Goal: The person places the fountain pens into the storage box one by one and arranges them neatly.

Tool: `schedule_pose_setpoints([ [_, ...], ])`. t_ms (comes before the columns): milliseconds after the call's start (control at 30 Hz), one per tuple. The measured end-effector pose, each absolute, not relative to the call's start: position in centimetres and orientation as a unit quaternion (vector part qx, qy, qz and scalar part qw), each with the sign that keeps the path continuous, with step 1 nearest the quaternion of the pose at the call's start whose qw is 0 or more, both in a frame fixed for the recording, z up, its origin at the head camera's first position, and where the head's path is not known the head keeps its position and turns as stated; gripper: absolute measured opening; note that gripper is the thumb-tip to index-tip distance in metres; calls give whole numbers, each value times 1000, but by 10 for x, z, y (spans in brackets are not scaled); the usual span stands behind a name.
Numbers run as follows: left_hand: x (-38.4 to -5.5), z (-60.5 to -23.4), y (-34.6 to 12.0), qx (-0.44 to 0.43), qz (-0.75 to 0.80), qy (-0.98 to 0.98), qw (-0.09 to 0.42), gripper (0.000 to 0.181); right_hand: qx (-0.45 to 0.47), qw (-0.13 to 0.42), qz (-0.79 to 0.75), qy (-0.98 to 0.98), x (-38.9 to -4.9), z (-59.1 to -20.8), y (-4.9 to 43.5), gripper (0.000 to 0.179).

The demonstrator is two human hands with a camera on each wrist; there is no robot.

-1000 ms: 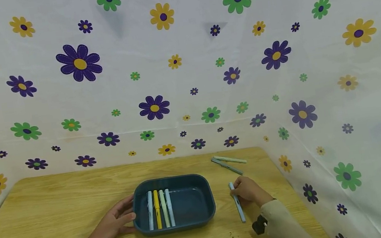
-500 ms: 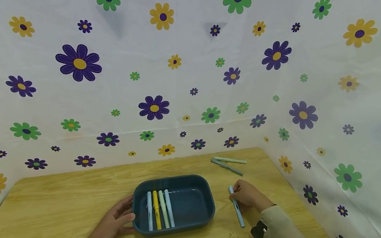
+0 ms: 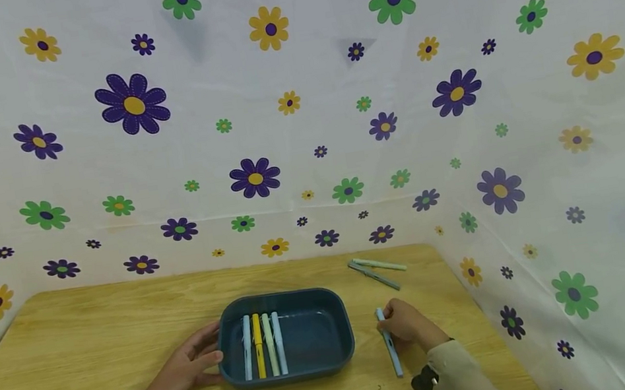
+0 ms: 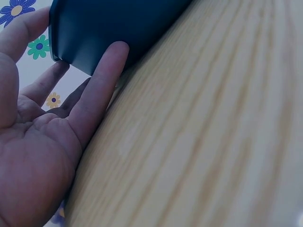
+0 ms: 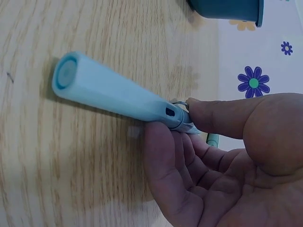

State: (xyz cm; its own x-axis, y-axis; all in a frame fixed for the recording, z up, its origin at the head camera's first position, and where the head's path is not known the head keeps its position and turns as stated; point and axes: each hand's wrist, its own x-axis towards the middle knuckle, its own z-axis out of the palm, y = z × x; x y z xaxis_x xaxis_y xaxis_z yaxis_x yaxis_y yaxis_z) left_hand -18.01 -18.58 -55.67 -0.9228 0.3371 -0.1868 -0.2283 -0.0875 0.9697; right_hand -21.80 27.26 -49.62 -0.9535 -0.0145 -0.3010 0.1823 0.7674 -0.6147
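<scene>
A dark blue rectangular box (image 3: pixel 321 340) stands on the table. In its left half several capped pens lie side by side: a light blue pen (image 3: pixel 247 347), a yellow pen (image 3: pixel 258 346), a pale green pen (image 3: pixel 270 344) and another light blue pen (image 3: pixel 279 343). My left hand (image 3: pixel 184 369) rests against the box's left side; in the left wrist view its extended fingers (image 4: pixel 102 87) touch the outer wall. Right of the box, my right hand (image 3: pixel 405 322) pinches one more light blue pen (image 5: pixel 113 92) near its metal clip, between thumb and fingers.
Behind the right hand, a grey-green pen (image 3: pixel 381 278) and a pale green pen (image 3: pixel 382 264) lie close together on the wooden table (image 3: pixel 109 330). Small dark specks (image 3: pixel 380 388) dot the wood near the front. A flower-patterned white cloth (image 3: pixel 192 152) rises behind and at the right.
My right hand has shifted slightly toward the front edge with the light blue pen, which it pinches throughout. The left hand and the box stay in place.
</scene>
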Motion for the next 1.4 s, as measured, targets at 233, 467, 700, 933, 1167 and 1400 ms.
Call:
schedule_pose_setpoints([
  [233, -181, -557, -187, 49, 734, 649, 191, 73, 46, 130, -334, 932, -212, -496, 267, 16],
  [467, -180, -554, -186, 54, 731, 650, 201, 74, 56, 102, -388, 914, -202, -499, 267, 14],
  [700, -179, -554, -186, 46, 730, 651, 200, 75, 54, 72, -483, 871, -208, -486, 273, 22],
  [933, -180, -555, -186, 48, 731, 651, 199, 73, 20, 30, -530, 848, -212, -476, 275, 38],
  [1167, -180, -555, -186, 52, 728, 653, 205, 74, 17, -4, -549, 835, -212, -474, 273, 40],
  [1400, -181, -555, -186, 52, 732, 649, 200, 72, 4, 6, -553, 833, -213, -470, 272, 41],
])
